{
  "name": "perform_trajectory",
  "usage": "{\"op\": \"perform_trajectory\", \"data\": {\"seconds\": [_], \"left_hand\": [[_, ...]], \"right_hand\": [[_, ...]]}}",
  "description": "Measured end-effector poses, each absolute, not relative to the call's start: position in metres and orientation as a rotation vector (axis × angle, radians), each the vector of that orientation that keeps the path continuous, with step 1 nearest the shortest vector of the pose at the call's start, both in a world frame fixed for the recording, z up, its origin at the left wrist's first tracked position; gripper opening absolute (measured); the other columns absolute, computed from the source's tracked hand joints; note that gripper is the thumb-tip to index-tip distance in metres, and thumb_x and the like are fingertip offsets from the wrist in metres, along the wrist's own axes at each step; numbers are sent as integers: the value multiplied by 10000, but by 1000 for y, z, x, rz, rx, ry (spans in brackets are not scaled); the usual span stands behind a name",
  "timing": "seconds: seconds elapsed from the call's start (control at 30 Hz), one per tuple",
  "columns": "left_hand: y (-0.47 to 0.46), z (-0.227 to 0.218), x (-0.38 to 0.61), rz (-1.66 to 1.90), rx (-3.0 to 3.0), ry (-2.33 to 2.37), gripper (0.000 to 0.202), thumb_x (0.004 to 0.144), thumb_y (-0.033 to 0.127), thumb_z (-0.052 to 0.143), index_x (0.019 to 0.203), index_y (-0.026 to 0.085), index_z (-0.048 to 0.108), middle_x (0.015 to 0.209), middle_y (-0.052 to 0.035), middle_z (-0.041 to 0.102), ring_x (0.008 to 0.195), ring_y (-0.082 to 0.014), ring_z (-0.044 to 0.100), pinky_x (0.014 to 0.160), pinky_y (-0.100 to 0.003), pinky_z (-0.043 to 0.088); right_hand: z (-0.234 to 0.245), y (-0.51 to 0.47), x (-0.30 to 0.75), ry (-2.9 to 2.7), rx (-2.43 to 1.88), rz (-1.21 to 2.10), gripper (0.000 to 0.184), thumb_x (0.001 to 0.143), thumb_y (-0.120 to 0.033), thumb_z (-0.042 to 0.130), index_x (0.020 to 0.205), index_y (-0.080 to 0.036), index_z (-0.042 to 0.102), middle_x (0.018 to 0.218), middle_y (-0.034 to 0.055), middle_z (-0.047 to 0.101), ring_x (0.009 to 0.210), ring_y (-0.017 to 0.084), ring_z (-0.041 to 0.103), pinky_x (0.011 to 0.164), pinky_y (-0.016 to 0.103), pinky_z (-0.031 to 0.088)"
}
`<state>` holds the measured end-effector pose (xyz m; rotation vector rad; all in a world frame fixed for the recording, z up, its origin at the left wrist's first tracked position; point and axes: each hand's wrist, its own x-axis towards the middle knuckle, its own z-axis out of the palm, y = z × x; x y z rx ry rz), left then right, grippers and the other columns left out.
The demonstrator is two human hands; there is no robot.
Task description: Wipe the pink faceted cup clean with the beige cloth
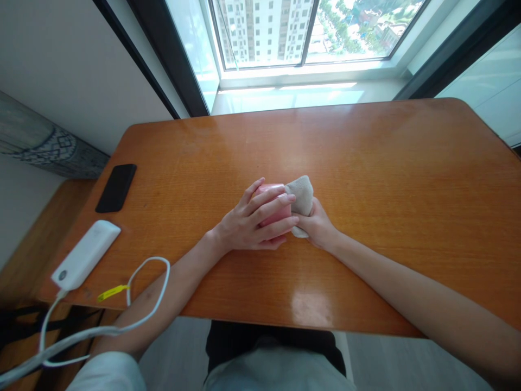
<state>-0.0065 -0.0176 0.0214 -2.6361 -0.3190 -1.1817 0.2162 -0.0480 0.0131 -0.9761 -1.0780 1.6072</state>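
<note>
Near the middle of the table's front half, my left hand (260, 217) lies over a pink object (277, 216) with its fingers wrapped across it. Most of the pink object is hidden, so I cannot make out its kind; its visible faces look smooth and box-like. Just to its right, my right hand (319, 224) grips a light grey cloth (300, 194), folded or bunched, with the thumb across it. The cloth touches the right side of the pink object, close to my left fingertips.
A brown wooden table (386, 206) spans the view. At its left lie a black phone (116, 188) and a white power bank (86, 255). A white cable (157, 304) with a yellow tag (112, 293) loops over my left forearm. A window (301, 32) stands beyond the far edge.
</note>
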Motion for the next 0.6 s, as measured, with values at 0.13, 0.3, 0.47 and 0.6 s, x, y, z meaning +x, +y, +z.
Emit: {"op": "perform_trajectory", "data": {"seconds": [0.13, 0.3, 0.47, 0.6], "left_hand": [[-10, 27, -16, -1035, -2630, -240, 544, 991, 561, 821, 1426, 279, 657, 1640, -133, 615, 1650, -331, 494, 1372, -654, 440], [-3, 30, -25, -968, -2652, -243, 570, 987, 501, 849, 1483, 347, 614, 1714, -104, 554, 1688, -309, 447, 1379, -641, 437], [-2, 27, -24, -1040, -2730, -297, 674, 975, 492, 857, 1560, 360, 549, 1772, -128, 464, 1698, -357, 425, 1328, -629, 505], [-2, 25, -24, -1009, -2774, -354, 686, 987, 533, 833, 1586, 371, 542, 1726, -131, 513, 1657, -363, 471, 1270, -585, 571]], "right_hand": [[12, -47, 216, -1051, -961, 1601, 367, 708, -340, 999, 1004, -198, 835, 870, 19, 799, 770, 174, 723, 713, 269, 603], [15, -47, 215, -1074, -928, 1590, 315, 734, -314, 979, 993, -203, 838, 843, 13, 796, 795, 185, 737, 755, 281, 620], [17, -46, 213, -1082, -939, 1592, 360, 722, -351, 988, 1016, -197, 849, 876, 33, 817, 809, 200, 749, 767, 297, 627], [16, -45, 213, -1090, -953, 1588, 383, 705, -379, 1002, 998, -187, 850, 865, 38, 812, 800, 202, 741, 744, 297, 624]]}}
